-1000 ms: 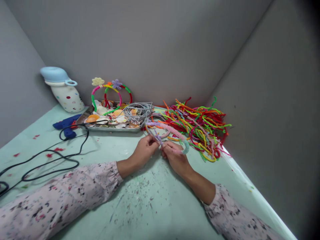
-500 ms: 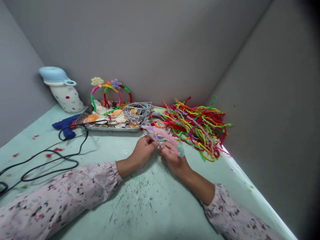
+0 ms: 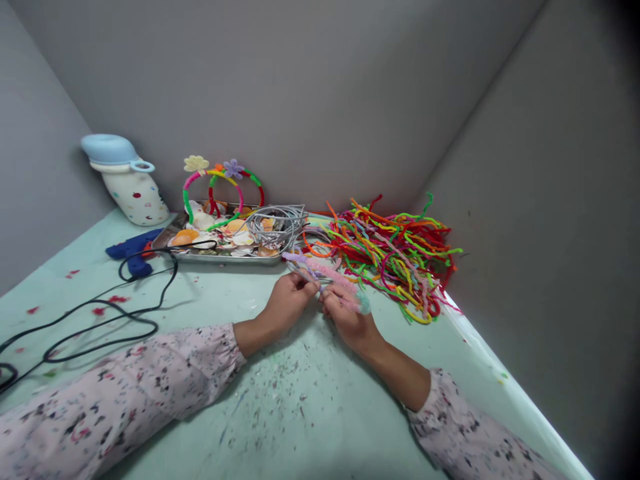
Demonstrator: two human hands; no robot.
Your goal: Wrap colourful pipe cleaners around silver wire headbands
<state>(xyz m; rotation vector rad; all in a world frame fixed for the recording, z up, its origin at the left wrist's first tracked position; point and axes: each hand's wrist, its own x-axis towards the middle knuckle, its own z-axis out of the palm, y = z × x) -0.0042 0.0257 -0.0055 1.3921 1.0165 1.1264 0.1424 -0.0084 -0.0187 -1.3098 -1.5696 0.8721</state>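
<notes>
Near the middle of the table, my left hand [image 3: 290, 301] pinches a thin purple fuzzy strip. My right hand [image 3: 349, 317] is closed beside it, fingertips almost touching the left ones, on the same fuzzy piece. This pipe-cleaner piece [image 3: 333, 271] is purple at its left end, pink along the middle and mint green at the right, where it curls over my right hand. Its thin parts between the fingertips are partly hidden. Just behind the hands lies a coil of grey wire [image 3: 280, 223], partly over the tray.
A metal tray [image 3: 225, 260] of shells holds two flower-topped rings [image 3: 213, 175]. A heap of coloured pipe cleaners [image 3: 395, 250] lies at the right. To the left are a blue glue gun [image 3: 135, 247], its black cable [image 3: 157, 303] and a white bottle [image 3: 133, 193].
Both hands stay in nearly the same place. The fingertips of my left hand have shifted very slightly to the right, and the view has moved a little.
</notes>
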